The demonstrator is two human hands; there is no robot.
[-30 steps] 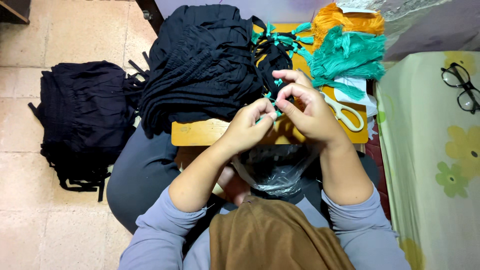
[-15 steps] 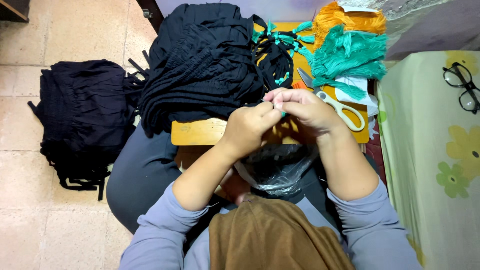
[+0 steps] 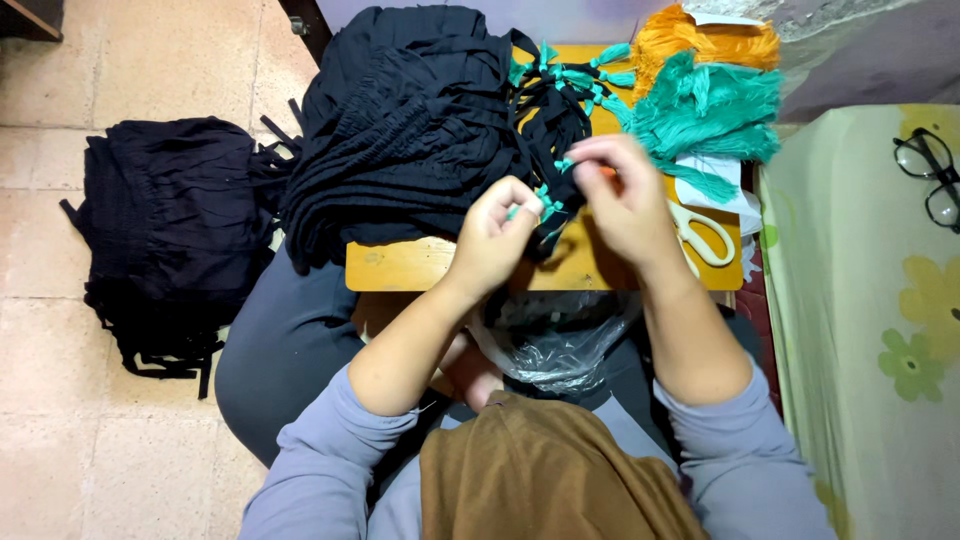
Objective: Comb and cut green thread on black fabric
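Teal thread, a small tassel [image 3: 545, 205] on a black cord [image 3: 560, 185], sits between our two hands above the near edge of the wooden desk [image 3: 420, 265]. Our left hand [image 3: 495, 235] pinches the tassel in a clenched grip of thumb and fingertips; our right hand [image 3: 625, 205] closes its grip on the cord just beside it, a bit of teal showing at its fingertips. The cord runs back into the heap of black garments [image 3: 410, 120] that covers the far left of the desk, with more teal tassels [image 3: 575, 75] hanging from its strings. To the right lie a bundle of loose teal tassels [image 3: 715, 110] and an orange bundle [image 3: 700, 40] behind it. White-handled scissors [image 3: 705, 235] rest just beside our right wrist. A second black pile [image 3: 170, 230] lies on the tiled floor, and glasses [image 3: 930, 175] on the flowered cloth [image 3: 870, 330] to the right.
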